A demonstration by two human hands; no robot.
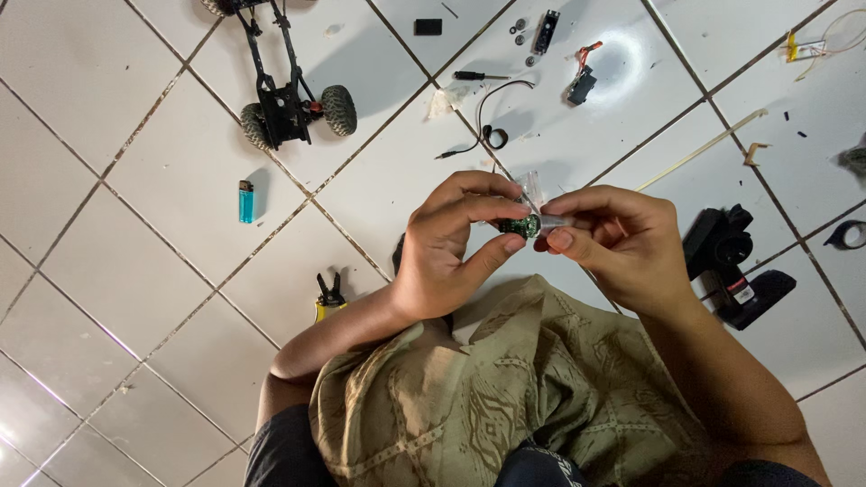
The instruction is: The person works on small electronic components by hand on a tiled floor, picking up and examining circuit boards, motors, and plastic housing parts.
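Closely Held: a Small Green Board Between Both Hands

Now I watch from afar as both hands meet at the centre of the frame; my left hand (446,248) pinches a small green circuit board (521,224) between thumb and curled fingers, closed firmly on it; my right hand (618,239) is closed too, thumb and forefinger nipping a clear plastic bag (532,191) where it meets the board. By my judgement the board is only partly out of its wrapping, and nothing is yet fitted to the model truck chassis (287,90) lying at the upper left, well apart; the work looks early.

Below is a white tiled floor (108,207) with dark grout, glossy under a lamp glare; a blue lighter (246,201) lies at left, yellow-handled pliers (329,298) beside my arm, a black radio controller (735,266) at right, a screwdriver (480,77) and a servo (582,86) near the top.
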